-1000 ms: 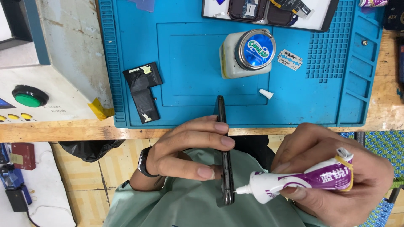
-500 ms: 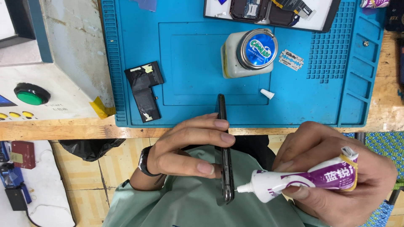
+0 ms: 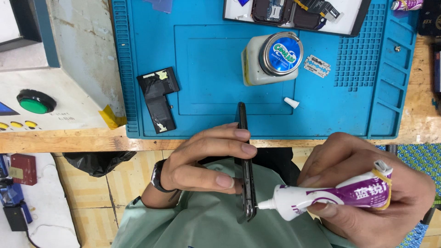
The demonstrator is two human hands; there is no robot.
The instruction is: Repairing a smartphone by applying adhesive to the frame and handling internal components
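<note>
Left hand (image 3: 202, 160) pinches a dark phone (image 3: 245, 165) held on edge, fingers curled over its left side. Phone's long axis runs away from the body, far end over the blue mat (image 3: 206, 69). Right hand (image 3: 367, 193) grips a white-and-purple glue tube (image 3: 330, 197), nozzle pointing left, touching the phone's near right edge. Phone's face unseen; right palm hidden.

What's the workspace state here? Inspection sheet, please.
Surface: blue ribbed silicone mat on wooden bench.
Job's things: thin black phone held edge-up; white-and-purple glue tube, nozzle at the phone's edge.
Clutter: white jar with blue lid, razor blade, small white cap, black L-shaped battery.
Grip: left hand on phone; right hand on tube.
Cables: nothing seen.
Surroundings: grey machine with green button.
</note>
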